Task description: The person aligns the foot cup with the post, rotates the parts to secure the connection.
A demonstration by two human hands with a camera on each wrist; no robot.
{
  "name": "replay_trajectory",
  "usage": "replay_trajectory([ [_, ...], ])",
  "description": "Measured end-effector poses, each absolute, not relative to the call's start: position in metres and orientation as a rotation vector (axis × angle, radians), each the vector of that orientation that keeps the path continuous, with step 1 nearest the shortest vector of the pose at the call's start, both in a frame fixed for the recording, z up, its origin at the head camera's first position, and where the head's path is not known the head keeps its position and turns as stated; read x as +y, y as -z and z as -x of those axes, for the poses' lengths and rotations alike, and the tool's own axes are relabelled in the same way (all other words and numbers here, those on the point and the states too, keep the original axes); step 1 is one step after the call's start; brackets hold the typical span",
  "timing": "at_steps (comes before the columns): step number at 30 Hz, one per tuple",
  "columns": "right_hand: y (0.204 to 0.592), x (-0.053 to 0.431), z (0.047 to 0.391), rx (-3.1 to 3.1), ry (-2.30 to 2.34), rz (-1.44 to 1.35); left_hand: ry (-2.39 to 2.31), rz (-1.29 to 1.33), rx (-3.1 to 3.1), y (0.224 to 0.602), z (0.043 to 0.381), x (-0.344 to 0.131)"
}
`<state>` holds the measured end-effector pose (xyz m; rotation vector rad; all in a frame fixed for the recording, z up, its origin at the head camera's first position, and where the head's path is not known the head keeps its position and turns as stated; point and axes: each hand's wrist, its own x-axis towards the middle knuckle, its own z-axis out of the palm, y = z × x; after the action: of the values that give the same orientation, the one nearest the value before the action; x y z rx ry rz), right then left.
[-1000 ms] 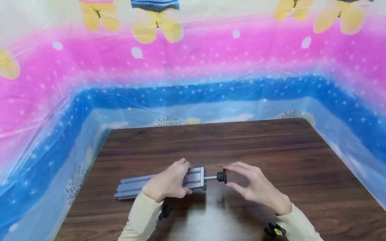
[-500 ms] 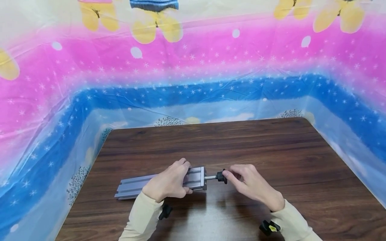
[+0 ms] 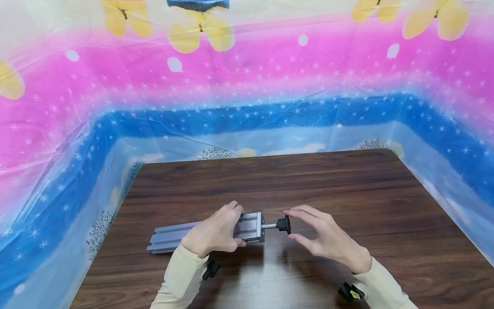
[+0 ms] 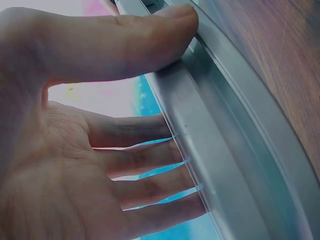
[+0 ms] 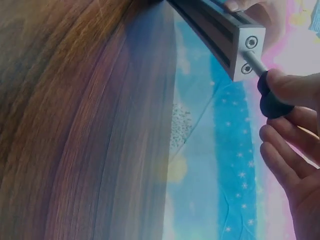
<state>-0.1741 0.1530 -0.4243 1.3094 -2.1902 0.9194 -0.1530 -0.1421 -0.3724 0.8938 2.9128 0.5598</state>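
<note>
A grooved aluminium profile [image 3: 170, 238] lies lengthwise over the wooden table, its squared end plate [image 5: 241, 70] facing right. My left hand [image 3: 216, 231] grips it from above near that end. In the left wrist view the thumb presses one side of the profile [image 4: 200, 110] while the fingers reach the other edge. Out of the end plate, between two socket-head screws, comes a metal rod [image 3: 269, 226] that carries a black lobed knob [image 3: 284, 224]. My right hand [image 3: 328, 236] pinches this knob between thumb and fingertips; the right wrist view shows the thumb over the knob [image 5: 274, 104].
The dark wooden table [image 3: 308, 184] has rounded back corners. Behind it and along both sides hangs a pink and blue patterned cloth [image 3: 247, 116]. Black camera mounts sit at both wrists, the right one [image 3: 349, 292] with a yellow mark.
My right fingers drew in and twisted at the knob half a second ago, and now spread wider around it again. The left hand and profile have stayed in place.
</note>
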Motion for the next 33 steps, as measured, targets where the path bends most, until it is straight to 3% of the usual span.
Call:
replay_trajectory([
  [22,0.422,0.150,0.177,-2.432,-0.983,-1.119,-0.576,-0.886,2.891,0.370,0.152,-0.141],
  [33,0.415,0.157,0.177,-2.184,-0.902,-1.324,-0.576,-0.882,2.907,0.368,0.151,-0.144],
])
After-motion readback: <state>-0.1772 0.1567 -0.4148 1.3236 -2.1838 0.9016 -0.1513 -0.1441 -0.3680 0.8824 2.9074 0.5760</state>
